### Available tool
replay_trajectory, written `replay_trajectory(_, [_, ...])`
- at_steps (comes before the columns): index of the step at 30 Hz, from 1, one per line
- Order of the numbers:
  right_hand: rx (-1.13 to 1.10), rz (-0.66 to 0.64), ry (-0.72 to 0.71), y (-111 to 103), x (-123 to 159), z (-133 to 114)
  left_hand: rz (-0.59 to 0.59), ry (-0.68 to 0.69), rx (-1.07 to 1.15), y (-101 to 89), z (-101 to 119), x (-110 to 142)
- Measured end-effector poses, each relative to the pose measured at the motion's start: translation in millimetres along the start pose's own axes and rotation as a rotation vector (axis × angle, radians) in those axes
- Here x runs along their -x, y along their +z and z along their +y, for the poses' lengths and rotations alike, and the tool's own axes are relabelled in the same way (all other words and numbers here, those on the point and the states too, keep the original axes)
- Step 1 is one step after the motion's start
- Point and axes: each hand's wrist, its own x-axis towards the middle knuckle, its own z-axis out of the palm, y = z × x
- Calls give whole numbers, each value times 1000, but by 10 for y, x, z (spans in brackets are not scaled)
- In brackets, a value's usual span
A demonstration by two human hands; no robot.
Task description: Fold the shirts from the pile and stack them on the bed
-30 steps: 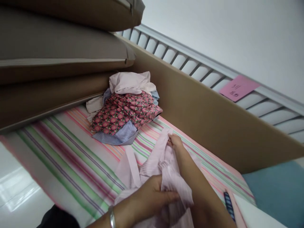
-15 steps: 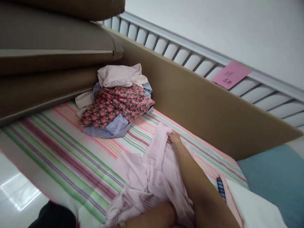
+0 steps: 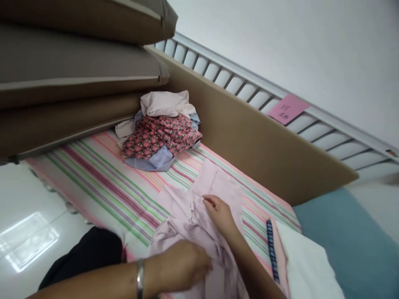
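A pale pink garment with fine stripes (image 3: 229, 182) lies spread and partly crumpled on the bed in front of me. Above its middle, my right hand (image 3: 220, 214) is closed, with thumb and fingertips pinched at a fold of the cloth. My left hand (image 3: 183, 265), with a silver bangle on its wrist, hangs over the garment's near part. Its fingers are curled and blurred by motion, and whatever they may hold is hidden beneath the hand.
A clothes heap with a red floral piece (image 3: 162, 133) lies at the back against a brown board (image 3: 249, 133). Folded items (image 3: 305, 257) rest at right beside a blue-green surface (image 3: 343, 232). Stacked brown padded panels (image 3: 77, 62) overhang the striped sheet (image 3: 102, 166) at left.
My right hand has let go of the garment's far edge and come back toward its middle. My left hand has risen into fuller view. The far part now lies flatter and wider; the view has shifted.
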Motion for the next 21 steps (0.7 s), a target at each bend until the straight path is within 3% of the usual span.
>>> replay_trajectory(2, [63,-52,-66,117,222,-145,248,-169,-62,-183,-62,193])
replay_trajectory(4, [106,-64,-98,273,299,-314,513,-377,-104,-327,-195,400])
replay_trajectory(5, [128,-60,-107,365,301,-407,592,-469,-114,-374,-269,500])
replay_trajectory(8, [175,-62,-78,642,246,-681,583,-631,-104,-417,-424,722])
replay_trajectory(10, [167,-64,-36,751,195,-814,506,-645,-103,-387,-432,774])
replay_trajectory(12, [103,-22,-10,726,142,-872,454,-619,-135,-337,-385,763])
replay_trajectory(14, [8,66,8,528,106,-838,424,-587,-174,-279,-333,728])
replay_trajectory(16, [-121,179,26,165,125,-703,415,-525,-208,-215,-314,698])
replay_trajectory(21, [-543,475,189,-946,460,67,417,-231,-379,-12,-403,701])
